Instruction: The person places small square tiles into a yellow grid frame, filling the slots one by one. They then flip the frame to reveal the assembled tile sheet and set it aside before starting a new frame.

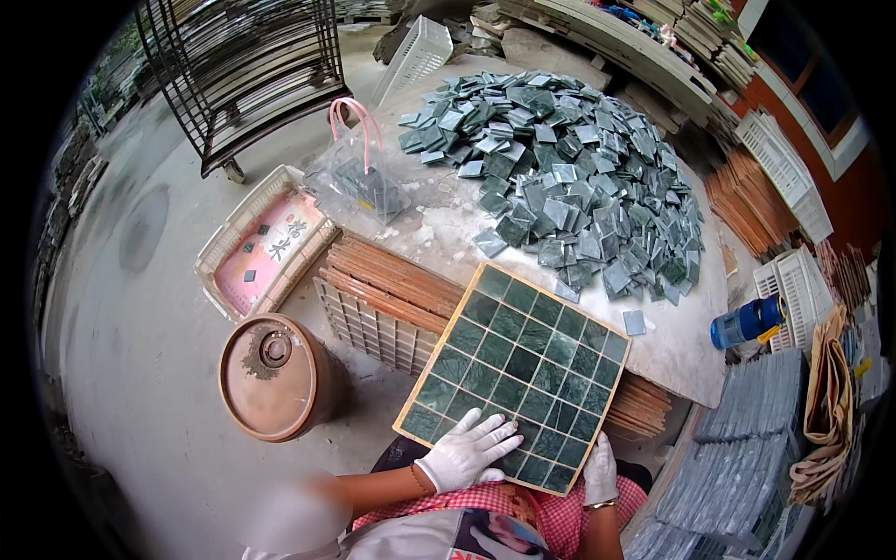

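Observation:
A square, wooden-edged tray (504, 322) of dark green stone tiles lies tilted across my lap, its far part over a stack of brown boards. The tiles sit in a tidy grid with pale gaps, and one near the middle looks darker. My left hand (464, 452), in a white glove, lies flat with fingers spread on the tiles near the lower left edge. At the right lower edge, my white-gloved right hand (600, 474) grips the tray's side; its fingertips are partly hidden. Beyond the tray, a large heap of loose green tiles (579, 187) covers a pale surface.
At left are a lidded brown bucket (271, 373), a cream plastic basket (210, 271) and a clear bag with pink handles (359, 177). Brown boards (392, 280) sit in a crate. A blue bottle (747, 323) and stacked tile sheets (733, 476) stand right; a metal rack (252, 84) is behind.

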Motion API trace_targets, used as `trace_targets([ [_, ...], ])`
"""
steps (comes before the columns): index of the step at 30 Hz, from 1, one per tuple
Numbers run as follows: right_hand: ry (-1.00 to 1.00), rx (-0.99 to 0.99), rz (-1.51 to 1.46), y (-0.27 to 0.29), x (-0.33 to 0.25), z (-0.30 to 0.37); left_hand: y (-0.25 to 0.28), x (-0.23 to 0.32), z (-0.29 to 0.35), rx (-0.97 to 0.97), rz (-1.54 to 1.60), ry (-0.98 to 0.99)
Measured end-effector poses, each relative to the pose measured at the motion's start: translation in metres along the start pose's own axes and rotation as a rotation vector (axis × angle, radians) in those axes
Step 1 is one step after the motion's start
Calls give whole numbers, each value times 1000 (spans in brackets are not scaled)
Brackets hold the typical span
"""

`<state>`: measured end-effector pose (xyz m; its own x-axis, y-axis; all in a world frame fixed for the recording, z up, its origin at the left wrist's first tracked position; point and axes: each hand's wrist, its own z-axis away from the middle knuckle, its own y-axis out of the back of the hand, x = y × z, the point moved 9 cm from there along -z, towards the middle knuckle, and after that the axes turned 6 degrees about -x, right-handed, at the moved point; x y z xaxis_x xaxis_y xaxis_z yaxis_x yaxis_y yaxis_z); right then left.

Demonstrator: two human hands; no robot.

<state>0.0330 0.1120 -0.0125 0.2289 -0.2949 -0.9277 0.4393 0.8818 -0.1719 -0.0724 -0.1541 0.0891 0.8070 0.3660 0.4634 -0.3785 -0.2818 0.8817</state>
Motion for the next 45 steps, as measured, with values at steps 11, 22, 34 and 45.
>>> trace_targets([
  [11,445,269,1217,-64,-108,-7,73,-182,93,238,-180,786],
  [22,658,-183,1659,-163,-111,-74,75,-150,-77,241,-164,389],
  [34,647,-186,1491,-179,-113,-72,65,-126,-59,165,-199,329],
  [45,783,-300,1652,-231,-102,-105,70,-226,19,684,270,576],
])
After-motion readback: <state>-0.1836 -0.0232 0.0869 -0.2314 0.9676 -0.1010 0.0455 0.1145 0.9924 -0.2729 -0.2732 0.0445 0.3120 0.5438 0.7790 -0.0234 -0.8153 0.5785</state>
